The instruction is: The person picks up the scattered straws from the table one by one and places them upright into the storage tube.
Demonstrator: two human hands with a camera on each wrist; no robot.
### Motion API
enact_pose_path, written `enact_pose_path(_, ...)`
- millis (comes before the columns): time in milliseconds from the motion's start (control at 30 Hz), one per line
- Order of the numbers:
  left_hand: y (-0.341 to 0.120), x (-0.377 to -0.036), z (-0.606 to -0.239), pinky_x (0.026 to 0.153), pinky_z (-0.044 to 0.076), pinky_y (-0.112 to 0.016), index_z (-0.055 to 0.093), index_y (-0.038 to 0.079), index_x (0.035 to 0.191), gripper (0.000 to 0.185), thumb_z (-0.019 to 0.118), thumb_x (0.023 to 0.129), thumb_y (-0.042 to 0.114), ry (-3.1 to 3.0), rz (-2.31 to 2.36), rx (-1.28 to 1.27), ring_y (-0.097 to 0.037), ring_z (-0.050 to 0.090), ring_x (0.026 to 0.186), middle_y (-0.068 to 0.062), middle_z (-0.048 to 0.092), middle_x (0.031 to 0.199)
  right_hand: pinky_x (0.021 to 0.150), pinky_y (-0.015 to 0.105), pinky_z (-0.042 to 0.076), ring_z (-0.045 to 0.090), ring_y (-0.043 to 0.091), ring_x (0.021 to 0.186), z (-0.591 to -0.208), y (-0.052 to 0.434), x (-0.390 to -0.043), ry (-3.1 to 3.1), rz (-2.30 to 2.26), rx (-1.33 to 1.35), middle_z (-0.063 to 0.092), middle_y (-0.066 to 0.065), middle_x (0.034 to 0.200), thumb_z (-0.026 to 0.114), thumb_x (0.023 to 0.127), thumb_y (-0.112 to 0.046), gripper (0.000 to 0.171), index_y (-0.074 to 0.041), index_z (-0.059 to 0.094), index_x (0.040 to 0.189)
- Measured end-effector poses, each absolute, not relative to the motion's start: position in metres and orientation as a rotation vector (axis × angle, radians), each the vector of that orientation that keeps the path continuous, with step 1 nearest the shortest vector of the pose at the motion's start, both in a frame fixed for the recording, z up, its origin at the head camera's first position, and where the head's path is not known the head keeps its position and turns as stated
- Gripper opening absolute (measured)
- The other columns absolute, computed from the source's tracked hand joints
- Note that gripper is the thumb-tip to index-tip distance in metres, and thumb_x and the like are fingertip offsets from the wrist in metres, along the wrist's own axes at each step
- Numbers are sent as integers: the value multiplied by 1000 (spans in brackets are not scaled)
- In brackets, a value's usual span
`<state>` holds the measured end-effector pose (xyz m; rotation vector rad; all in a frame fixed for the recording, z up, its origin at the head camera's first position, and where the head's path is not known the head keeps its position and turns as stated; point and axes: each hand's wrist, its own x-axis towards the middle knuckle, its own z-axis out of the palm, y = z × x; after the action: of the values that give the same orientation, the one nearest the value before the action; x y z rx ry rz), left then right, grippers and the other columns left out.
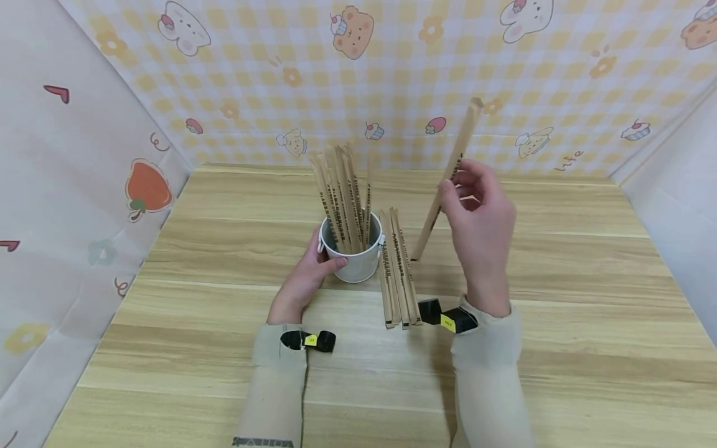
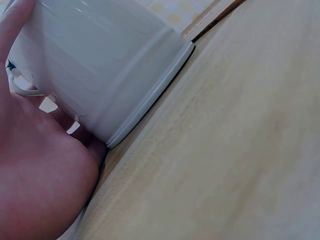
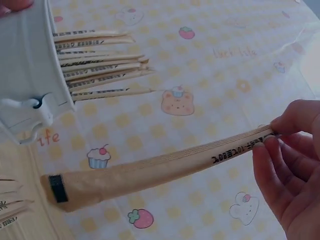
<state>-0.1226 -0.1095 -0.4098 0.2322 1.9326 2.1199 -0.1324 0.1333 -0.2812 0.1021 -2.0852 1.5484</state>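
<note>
One white bucket [image 1: 353,258]; one raised stick [image 1: 448,177]; three flat sticks [image 1: 399,274].

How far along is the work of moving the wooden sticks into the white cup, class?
Well along: many sticks already stand upright in the white metal cup, which the left hand grips at its side. In hand: the right hand pinches one wooden stick, held tilted above the table, not yet in the cup. Left: a small bundle of sticks lies flat beside the cup.
</note>
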Motion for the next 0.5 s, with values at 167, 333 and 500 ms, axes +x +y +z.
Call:
enact_pose_path(167,-110,-123,-411,105,19,-37,14,30,141,82,64,79,11,1931,2118,230,-18,21,130,-2,19,144,58,23,47,55,19,67,-261,124,-118,-1773,1744,160,59,13,84,62,80,-3,19,1,59,98)
enact_pose_path(333,-110,-123,-410,105,18,-37,14,30,141,82,65,79,12,1933,2121,233,-18,20,131,-2,18,145,56,26,49,54,22,59,-251,116,-109,-1548,1774,298,58,19,78,61,79,0,15,6,58,92)
enact_pose_path(500,-110,-122,-409,105,18,-36,14,30,141,82,65,79,13,1941,2112,224,-18,21,130,-2,19,145,58,28,50,56,22,60,-253,108,-108,-1575,1767,366,58,19,76,62,79,-1,16,9,57,90)
